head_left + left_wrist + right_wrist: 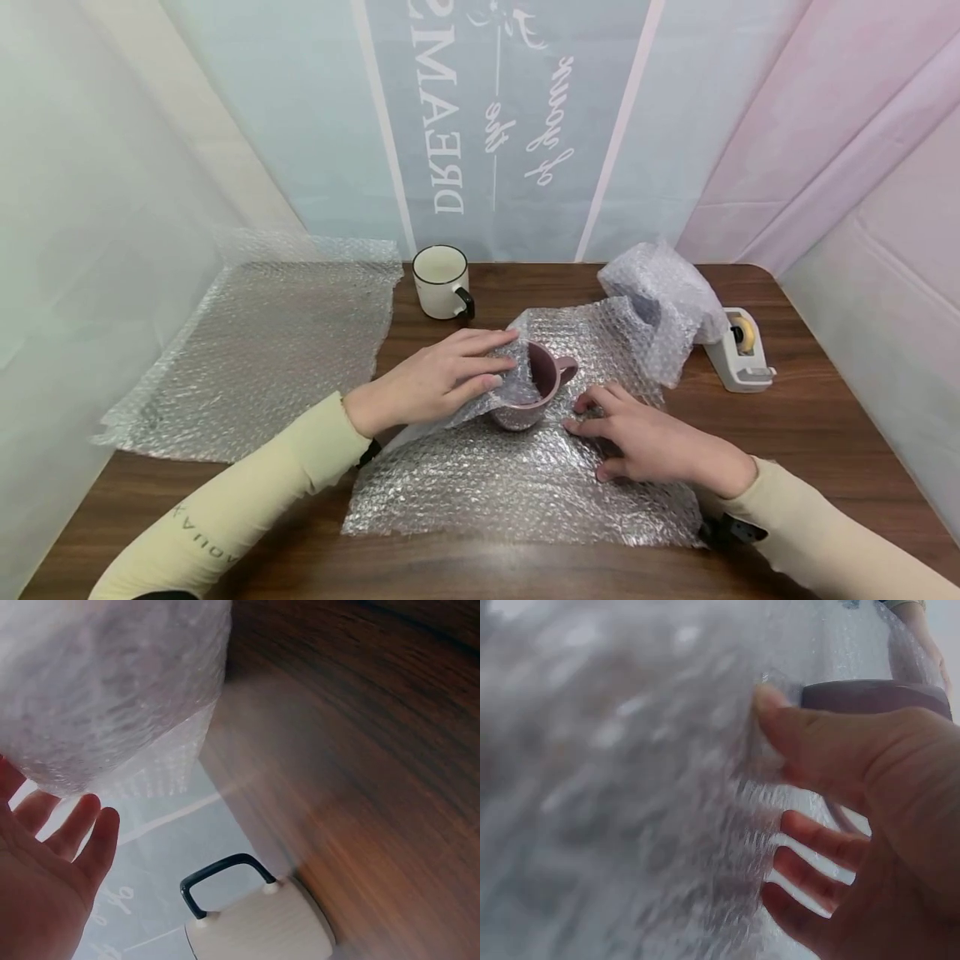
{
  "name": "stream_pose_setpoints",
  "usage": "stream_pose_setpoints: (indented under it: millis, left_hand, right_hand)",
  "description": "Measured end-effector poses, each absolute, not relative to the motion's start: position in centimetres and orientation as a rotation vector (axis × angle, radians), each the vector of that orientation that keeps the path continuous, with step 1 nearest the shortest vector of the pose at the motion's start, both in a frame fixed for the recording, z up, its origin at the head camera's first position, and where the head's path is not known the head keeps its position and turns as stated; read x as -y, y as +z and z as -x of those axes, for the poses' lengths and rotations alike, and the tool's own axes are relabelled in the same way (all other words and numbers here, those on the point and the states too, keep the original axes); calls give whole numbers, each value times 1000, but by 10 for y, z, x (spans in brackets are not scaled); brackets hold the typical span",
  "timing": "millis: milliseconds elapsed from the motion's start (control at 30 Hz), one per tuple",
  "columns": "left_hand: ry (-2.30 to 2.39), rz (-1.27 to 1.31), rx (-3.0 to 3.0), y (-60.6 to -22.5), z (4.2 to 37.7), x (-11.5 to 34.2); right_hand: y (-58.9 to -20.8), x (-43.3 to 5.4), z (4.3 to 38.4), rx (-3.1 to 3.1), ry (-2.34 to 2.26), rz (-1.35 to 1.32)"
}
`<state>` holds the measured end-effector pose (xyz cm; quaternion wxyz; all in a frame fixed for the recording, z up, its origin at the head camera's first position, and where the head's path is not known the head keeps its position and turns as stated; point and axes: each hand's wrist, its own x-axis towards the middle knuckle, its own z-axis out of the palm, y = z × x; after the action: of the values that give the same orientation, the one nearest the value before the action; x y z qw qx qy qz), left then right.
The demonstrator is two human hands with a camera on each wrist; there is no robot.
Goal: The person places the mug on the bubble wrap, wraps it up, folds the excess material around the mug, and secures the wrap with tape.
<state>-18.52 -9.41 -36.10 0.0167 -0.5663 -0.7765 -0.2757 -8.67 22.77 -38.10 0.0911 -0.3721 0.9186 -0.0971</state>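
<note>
Pink mug (546,377) sits on a bubble-wrap sheet (480,496) near the middle of the surface (810,433), handle (573,364) toward the far right corner, between the left hand (438,375), nearer, straight fingers upon the flap (519,385) over its rim, and the right hand (648,437), loosely bent on the sheet.

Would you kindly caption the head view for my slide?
Left hand touches bubble wrap partly covering a pink mug.
</note>
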Motion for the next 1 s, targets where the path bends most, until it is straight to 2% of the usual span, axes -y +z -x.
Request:
stream_pose_setpoints:
  millis: [233,633,867,1000]
  left_hand:
    - [-787,1775,2500,-364,182,95]
    - [-709,1793,2568,-363,179,97]
    - [-704,1790,2591,-362,179,99]
    - [-711,1790,2583,-362,179,99]
  right_hand:
    - [-373,-241,77,-2762,-322,1135]
    - [-370,-304,46,-3033,-305,1298]
    - [-380,-307,33,-3110,-264,1389]
    - [-379,-302,33,-3143,-432,1447]
